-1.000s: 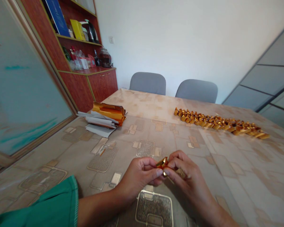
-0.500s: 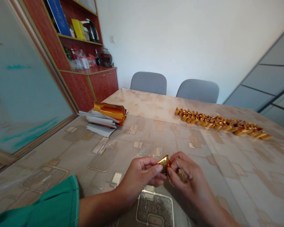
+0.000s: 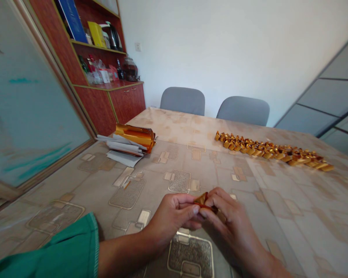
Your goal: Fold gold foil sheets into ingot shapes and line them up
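A small folded piece of gold foil paper (image 3: 201, 199) is held between both hands above the table. My left hand (image 3: 176, 211) pinches its left side with thumb and fingers. On its right side, my right hand (image 3: 227, 211) grips it with thumb and bent fingers, which cover part of it. Farther right on the table lie several rows of folded gold foil pieces (image 3: 266, 150), set close together. To the far left is a curled stack of gold foil sheets (image 3: 136, 136), with grey-white paper (image 3: 124, 157) in front of it.
A patterned cloth covers the table (image 3: 162, 185). Two grey chairs (image 3: 182, 100) stand at its far side by the wall. A wooden cabinet (image 3: 124, 101) with bottles and a kettle is at the back left, beside a frosted glass door (image 3: 37, 100).
The foil piece has tilted and flattened between my fingers, showing less of its bright pointed face. My right-hand fingers have shifted slightly left over it.
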Tool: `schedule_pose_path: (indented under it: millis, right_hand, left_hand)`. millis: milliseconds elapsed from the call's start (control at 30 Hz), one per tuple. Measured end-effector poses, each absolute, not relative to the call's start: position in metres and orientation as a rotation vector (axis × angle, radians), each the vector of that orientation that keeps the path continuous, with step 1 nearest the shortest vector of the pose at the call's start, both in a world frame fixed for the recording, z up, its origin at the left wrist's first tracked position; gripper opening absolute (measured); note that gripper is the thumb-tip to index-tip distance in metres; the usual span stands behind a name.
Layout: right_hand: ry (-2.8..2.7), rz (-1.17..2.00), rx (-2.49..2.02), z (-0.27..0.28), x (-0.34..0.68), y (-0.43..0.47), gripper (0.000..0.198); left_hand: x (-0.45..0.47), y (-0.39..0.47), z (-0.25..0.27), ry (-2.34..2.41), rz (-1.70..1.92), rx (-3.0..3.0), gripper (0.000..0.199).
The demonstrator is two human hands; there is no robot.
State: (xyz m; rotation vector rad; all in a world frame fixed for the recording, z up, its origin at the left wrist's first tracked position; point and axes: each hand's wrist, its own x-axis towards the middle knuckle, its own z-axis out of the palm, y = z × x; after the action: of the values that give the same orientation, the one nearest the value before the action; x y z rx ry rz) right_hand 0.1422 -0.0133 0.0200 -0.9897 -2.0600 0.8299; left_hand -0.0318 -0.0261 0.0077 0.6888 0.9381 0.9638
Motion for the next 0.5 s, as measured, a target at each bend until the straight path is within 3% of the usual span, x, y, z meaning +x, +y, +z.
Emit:
schedule_pose_path:
  millis: [267, 500]
  right_hand:
    - [-1.834, 1.044, -1.057, 0.011, 0.145, -0.014, 0.016]
    - [-1.686, 1.22, -1.033, 0.0, 0.14, -0.012, 0.024]
  left_hand:
    - [-0.032, -0.026, 0.01, 0.962, 0.985, 0.641, 0.043]
    - [-0.032, -0.027, 0.008, 0.964, 0.944, 0.636, 0.047]
